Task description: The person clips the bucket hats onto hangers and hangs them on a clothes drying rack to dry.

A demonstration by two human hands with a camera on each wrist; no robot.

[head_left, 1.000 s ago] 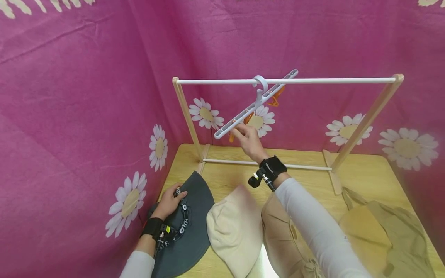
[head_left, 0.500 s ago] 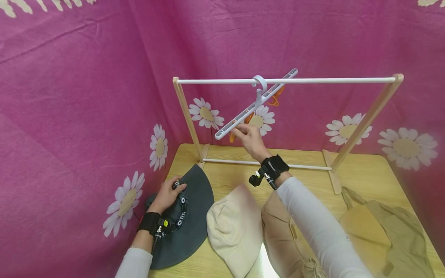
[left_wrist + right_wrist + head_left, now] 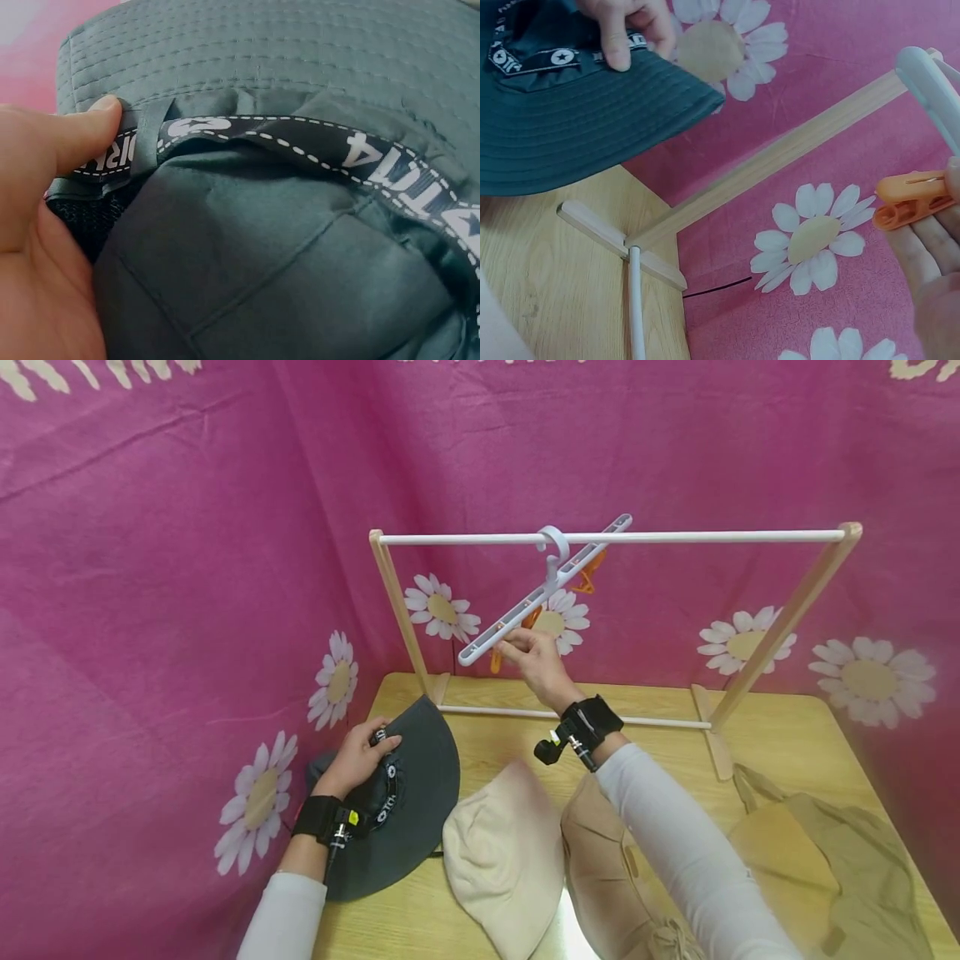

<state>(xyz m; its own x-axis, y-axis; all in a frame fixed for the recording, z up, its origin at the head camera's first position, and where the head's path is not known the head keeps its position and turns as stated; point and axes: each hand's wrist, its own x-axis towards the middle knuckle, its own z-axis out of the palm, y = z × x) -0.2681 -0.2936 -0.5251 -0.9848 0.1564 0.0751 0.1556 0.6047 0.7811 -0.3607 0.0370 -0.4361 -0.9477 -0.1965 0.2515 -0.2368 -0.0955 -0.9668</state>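
My left hand (image 3: 352, 764) grips a dark grey-green bucket hat (image 3: 423, 777) where crown meets brim, thumb on the patterned inner band (image 3: 300, 146). The hat is tilted, its inside toward me, at the left of the table. My right hand (image 3: 543, 668) is raised at the near end of a pale grey hanger (image 3: 517, 614), which hangs slantwise from the rack's white top rod. In the right wrist view, that hand pinches an orange clip (image 3: 915, 196) on the hanger. Further along the bar hang other orange clips (image 3: 587, 575).
The wooden rack (image 3: 780, 631) stands at the back of the table. A cream hat (image 3: 498, 860), a tan hat (image 3: 600, 868) and a khaki hat with a strap (image 3: 877, 868) lie along the front. Pink flowered cloth (image 3: 187, 610) encloses the left, back and right.
My left hand has carried the dark hat upward in the head view, toward the rack's left foot. My right hand stays at the hanger's clip.
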